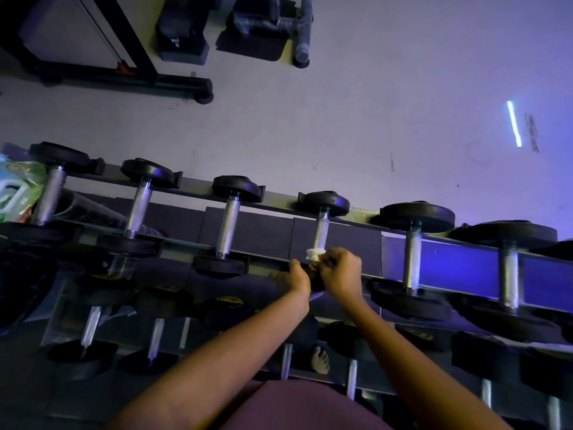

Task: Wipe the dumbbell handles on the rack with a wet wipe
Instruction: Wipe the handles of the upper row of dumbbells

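Several dumbbells lie in a row on the top tier of the rack (279, 206), their knurled steel handles pointing away from me. My right hand (341, 270) pinches a bunched white wet wipe (314, 254) against the near end of the fourth dumbbell's handle (322, 228). Just left of it, my left hand (293, 279) rests on that dumbbell's near black head, fingers curled over it. Neighbouring handles stand at left (228, 226) and right (411, 259).
A lower tier holds more dumbbells (156, 336) under my forearms. A green wipe packet (17, 187) sits at the rack's far left end. Beyond the rack are grey floor, a black machine frame (173, 83) and a padded bench part (297, 29). My bare foot (320, 361) shows below.
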